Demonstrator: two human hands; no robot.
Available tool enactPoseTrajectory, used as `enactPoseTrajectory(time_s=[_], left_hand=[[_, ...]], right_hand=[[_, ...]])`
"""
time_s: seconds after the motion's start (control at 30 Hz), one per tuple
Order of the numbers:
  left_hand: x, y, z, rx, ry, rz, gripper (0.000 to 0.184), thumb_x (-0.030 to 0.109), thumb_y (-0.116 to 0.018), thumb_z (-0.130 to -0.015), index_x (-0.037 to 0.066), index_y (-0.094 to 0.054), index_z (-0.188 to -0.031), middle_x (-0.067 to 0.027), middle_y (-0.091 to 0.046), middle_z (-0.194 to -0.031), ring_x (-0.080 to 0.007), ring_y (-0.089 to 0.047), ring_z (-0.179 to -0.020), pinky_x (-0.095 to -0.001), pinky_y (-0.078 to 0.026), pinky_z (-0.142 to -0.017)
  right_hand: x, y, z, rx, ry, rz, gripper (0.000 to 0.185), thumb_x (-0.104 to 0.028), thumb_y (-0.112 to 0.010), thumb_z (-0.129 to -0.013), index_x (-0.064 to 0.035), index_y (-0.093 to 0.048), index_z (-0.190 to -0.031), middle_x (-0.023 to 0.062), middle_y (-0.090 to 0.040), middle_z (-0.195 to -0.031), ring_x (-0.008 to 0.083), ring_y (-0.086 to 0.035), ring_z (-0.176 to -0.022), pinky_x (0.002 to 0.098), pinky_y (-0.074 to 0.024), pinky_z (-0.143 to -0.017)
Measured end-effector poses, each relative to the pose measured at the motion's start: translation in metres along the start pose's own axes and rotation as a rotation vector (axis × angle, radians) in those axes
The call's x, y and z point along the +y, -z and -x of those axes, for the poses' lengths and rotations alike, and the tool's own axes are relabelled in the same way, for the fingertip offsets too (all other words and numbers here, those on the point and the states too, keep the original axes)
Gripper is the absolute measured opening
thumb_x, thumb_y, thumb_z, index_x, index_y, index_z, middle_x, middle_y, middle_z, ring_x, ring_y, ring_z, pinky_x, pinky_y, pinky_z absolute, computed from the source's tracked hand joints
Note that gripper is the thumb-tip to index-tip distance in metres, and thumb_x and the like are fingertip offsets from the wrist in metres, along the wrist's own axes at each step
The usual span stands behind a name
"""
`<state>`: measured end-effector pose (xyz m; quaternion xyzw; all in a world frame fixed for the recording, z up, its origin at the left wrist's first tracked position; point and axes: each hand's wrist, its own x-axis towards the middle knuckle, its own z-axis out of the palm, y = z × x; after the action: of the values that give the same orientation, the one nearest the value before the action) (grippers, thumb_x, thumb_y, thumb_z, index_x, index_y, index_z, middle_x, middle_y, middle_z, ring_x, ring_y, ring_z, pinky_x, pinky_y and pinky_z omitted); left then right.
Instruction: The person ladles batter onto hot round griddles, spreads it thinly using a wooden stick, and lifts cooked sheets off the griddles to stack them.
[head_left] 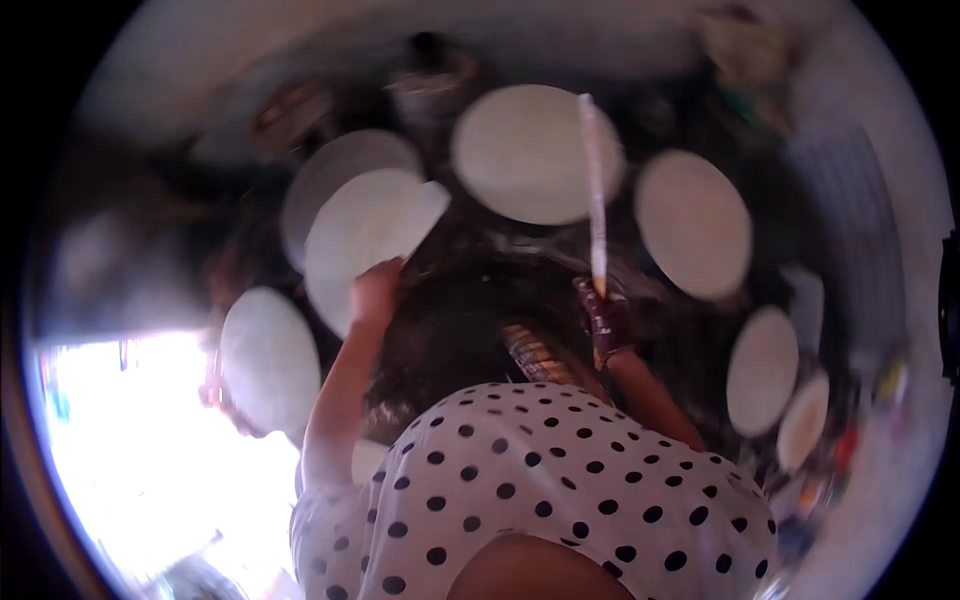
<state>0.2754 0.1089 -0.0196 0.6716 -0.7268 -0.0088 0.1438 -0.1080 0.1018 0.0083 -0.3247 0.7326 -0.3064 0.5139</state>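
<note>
Looking whitish and round but for one angular corner, the sheet (pixel 355 222) meets the left hand (pixel 375 294), its grip unclear; the right hand (pixel 606 322) grips a pale stick (pixel 597 205).

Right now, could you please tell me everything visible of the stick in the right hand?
The stick is long, slim and nearly straight, whitish, orange-brown near the grip, perhaps wood. The dark-covered right hand grips its near part; it points forward, crossing a pale disc in the picture, though touching is unclear.
</note>
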Motion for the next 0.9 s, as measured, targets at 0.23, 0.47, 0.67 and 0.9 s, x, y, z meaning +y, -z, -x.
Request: enactPoseTrajectory(time_s=[0.23,0.47,0.67,0.9], left_hand=[[0.167,0.070,0.044,-0.523,-0.563,-0.066,0.029,0.007,-0.049,-0.084,0.011,-0.055,-0.112,-0.0114,-0.059,-0.085,-0.0298,-0.063,-0.076,-0.0416,-0.051,-0.061],[0.428,0.037,0.062,-0.656,-1.118,0.367,0.037,0.011,-0.053,-0.086,0.013,-0.053,-0.123,-0.0129,-0.057,-0.084,-0.0328,-0.060,-0.074,-0.0407,-0.049,-0.062],[0.674,0.092,0.085,-0.868,-1.433,0.731,0.034,0.016,-0.054,-0.088,0.010,-0.058,-0.121,-0.0133,-0.061,-0.092,-0.0317,-0.060,-0.083,-0.0377,-0.048,-0.073],[0.911,0.025,0.042,-0.638,-0.746,1.412,0.034,0.018,-0.063,-0.089,0.003,-0.058,-0.119,0.0019,-0.061,-0.079,-0.0017,-0.051,-0.066,-0.0192,-0.043,-0.059]], right_hand=[[0.154,0.121,0.112,0.417,0.194,-0.138,0.024,-0.033,-0.069,-0.082,-0.0107,-0.068,-0.090,-0.0025,-0.058,-0.064,0.0085,-0.051,-0.051,0.0291,-0.0352,-0.045],[0.276,0.276,0.154,0.849,0.028,-0.591,0.031,-0.034,-0.067,-0.084,-0.0037,-0.066,-0.090,-0.0015,-0.058,-0.065,0.0106,-0.051,-0.054,0.0309,-0.0386,-0.050],[0.361,0.393,0.227,1.182,-0.107,-1.105,0.028,-0.033,-0.071,-0.080,-0.0080,-0.065,-0.091,-0.0001,-0.059,-0.069,0.0114,-0.053,-0.055,0.0296,-0.0401,-0.047],[0.467,0.502,0.292,1.519,-0.125,-1.104,0.027,-0.031,-0.071,-0.079,-0.0078,-0.064,-0.091,-0.0012,-0.056,-0.066,0.0108,-0.046,-0.049,0.0273,-0.0387,-0.046]])
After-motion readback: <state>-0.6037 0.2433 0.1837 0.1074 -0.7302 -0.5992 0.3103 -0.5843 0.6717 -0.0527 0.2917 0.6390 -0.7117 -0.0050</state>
